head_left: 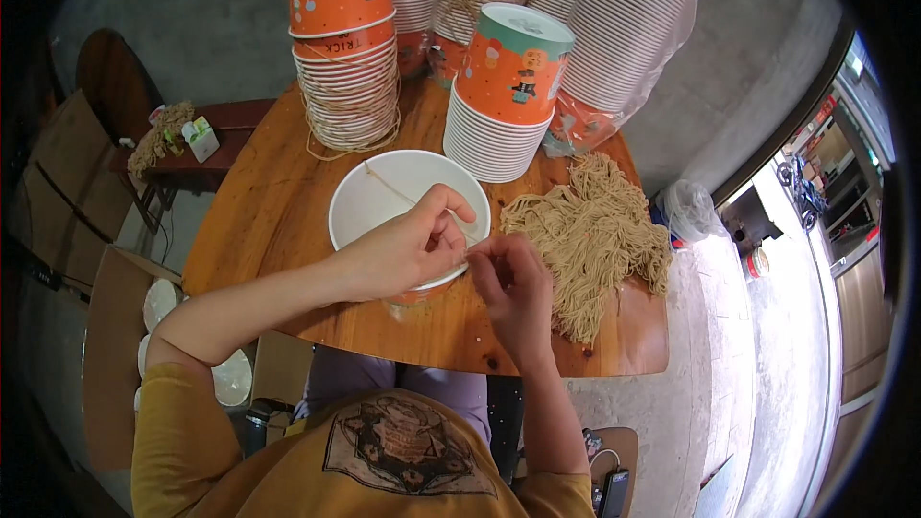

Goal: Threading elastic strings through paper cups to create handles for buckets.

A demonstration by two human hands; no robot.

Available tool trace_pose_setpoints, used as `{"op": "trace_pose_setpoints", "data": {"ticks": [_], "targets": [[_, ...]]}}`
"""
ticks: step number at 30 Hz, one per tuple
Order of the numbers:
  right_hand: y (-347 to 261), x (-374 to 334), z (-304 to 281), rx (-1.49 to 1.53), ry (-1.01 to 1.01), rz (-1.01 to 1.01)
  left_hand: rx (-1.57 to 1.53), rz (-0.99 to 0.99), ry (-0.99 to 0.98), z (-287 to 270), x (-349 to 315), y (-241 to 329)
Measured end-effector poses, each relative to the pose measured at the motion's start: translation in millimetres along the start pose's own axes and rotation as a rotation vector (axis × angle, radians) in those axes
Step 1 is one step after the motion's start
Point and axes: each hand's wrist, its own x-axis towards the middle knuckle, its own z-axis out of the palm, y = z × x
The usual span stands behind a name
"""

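Mustard-yellow T-shirt (288, 465), short loose sleeves (182, 427), dark ornate print (413, 443) on front. Pale purple trousers (347, 379). Left hand (414, 242), right hand (518, 280) bare.

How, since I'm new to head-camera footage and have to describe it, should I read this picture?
There is no machine here: one person works with two bare hands. The single picture comes from a wide fisheye camera on their head, looking down, so edges bend and its left is the person's left. On the wooden table, an open white tub stands in front of them. Behind it are stacks of tubs, some in clear plastic; to the right lies a heap of tan twine. The left hand and right hand meet over the tub's near side. A strand runs toward the left hand, but what the fingertips hold is too small to tell.
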Motion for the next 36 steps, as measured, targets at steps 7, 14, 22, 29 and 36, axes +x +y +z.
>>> {"op": "trace_pose_setpoints", "data": {"ticks": [7, 14, 22, 29, 36], "targets": [[14.2, -2.9, 3.3, 0.211, 0.001, 0.135, 0.156, -0.09, -0.031, -1.5, -2.5, 10.7], [21.3, -4.8, 2.1, 0.239, 0.002, 0.131, 0.328, -0.117, -0.032, -3.1, -3.0, 16.4], [16.0, -8.8, -4.9, 0.493, -0.059, 0.3, 0.301, -0.173, -0.023, -3.8, -2.7, 15.6], [19.8, -10.4, -7.8, 0.508, -0.089, 0.236, 0.233, -0.159, -0.024, -1.2, -2.6, 13.8], [-0.6, -5.4, -8.9, -0.024, -0.113, -0.032, 0.261, -0.139, -0.003, -1.2, -2.6, 15.8]]}}
